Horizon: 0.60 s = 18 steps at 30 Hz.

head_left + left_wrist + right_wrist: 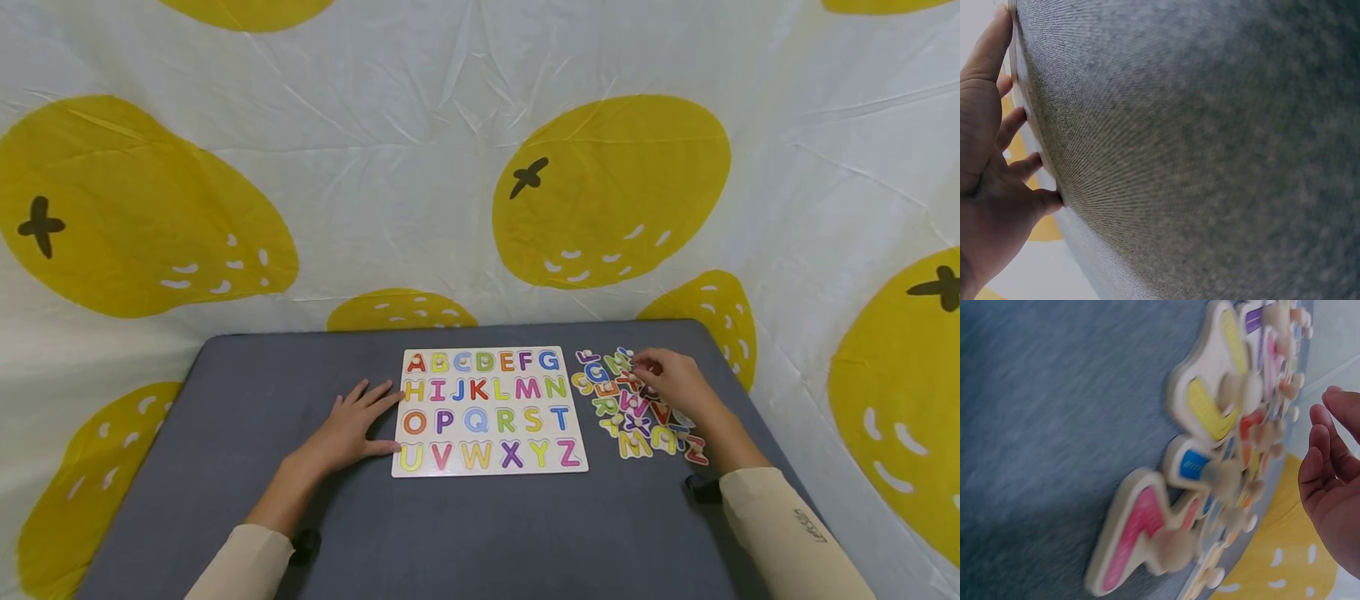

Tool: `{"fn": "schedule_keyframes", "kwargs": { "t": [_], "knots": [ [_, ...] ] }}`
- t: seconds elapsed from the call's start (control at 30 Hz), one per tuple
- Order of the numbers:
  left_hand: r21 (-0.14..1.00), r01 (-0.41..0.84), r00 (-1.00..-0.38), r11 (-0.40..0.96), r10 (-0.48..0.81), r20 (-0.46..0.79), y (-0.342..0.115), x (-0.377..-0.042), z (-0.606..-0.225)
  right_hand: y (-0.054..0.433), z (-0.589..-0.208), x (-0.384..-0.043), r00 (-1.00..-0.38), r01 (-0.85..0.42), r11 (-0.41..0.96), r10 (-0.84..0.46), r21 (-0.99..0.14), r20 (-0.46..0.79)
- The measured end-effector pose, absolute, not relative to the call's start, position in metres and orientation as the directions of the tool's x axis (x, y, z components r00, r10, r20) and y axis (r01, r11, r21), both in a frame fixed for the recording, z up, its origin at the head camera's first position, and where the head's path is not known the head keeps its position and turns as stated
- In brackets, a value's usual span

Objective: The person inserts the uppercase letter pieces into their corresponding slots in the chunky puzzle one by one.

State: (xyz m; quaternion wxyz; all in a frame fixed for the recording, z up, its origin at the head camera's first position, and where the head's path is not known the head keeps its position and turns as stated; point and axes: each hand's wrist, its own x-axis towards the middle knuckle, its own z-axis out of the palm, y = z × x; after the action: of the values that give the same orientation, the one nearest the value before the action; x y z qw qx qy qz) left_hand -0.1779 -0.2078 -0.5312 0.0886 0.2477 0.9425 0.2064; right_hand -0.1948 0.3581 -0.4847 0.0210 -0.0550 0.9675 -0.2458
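A white alphabet puzzle board [491, 477] lies mid-table, printed with coloured letters in rows. Knobbed pieces show on its first few letters, among them A [416, 362] and D [486, 362]. My left hand [351, 429] is spread flat at the board's left side, thumb and fingertips right at its edge. Over the far part of a heap of knobbed letter pieces [636, 446] is my right hand [671, 379], its fingers loosely bent. No piece shows between those fingers in the right wrist view, where a pink letter piece [1132, 528] and a yellow one [1210, 415] lie nearest.
The dark grey table [480, 542] reaches back to a white curtain [390, 208] with large yellow fruit prints. The heap of pieces sits just right of the board, with some letters overlapping.
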Motion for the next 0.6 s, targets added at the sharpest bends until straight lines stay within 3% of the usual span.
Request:
{"fn": "schedule_keyframes", "kwargs": {
  "t": [0.23, 0.6],
  "knots": [
    [0.434, 0.433, -0.862, 0.79, 0.504, -0.059, -0.209, -0.177, -0.53, 0.36, -0.488, -0.192, -0.991, -0.095, 0.876, -0.127, -0.474, -0.038],
    [0.437, 0.43, -0.864, 0.79, 0.501, -0.055, -0.208, -0.177, -0.529, 0.338, -0.496, -0.19, -0.97, -0.216, 0.855, -0.244, -0.471, 0.002]
  ]
}}
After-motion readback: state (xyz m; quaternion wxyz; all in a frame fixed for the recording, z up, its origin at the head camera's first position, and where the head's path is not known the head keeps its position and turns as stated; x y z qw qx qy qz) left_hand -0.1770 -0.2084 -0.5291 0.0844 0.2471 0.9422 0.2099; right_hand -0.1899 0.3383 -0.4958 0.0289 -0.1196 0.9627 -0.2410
